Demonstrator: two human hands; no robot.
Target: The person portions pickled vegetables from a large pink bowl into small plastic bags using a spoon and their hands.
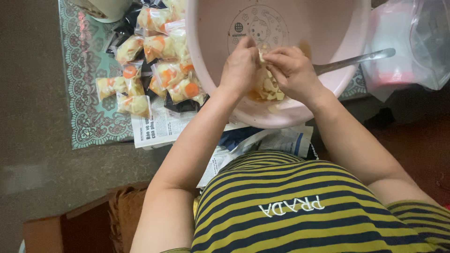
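One pink basin [328, 28] holds one metal spoon [351, 61] and a heap of pale cut pieces [269, 89]. Both hands, left hand [240, 65] and right hand [293, 70], pinch narrowly on one small bag [262, 56] above that heap. About ten filled packets [154, 65] lie left of the basin.

I have both bare arms stretched forward from the body, elbows bent outward and forearms angling in toward each other, so the wrists nearly meet ahead of me. My left hand [240, 65] shows its back to the camera, knuckles up, fingers curled downward and pinched in toward the other hand. My right hand [291, 70] sits just beside it, palm turned down, its fingers [274, 60] bent and drawn together at the tips, touching or all but touching the left fingertips. I think each hand is closed in a pinch, though the fingertips are hidden under the knuckles.
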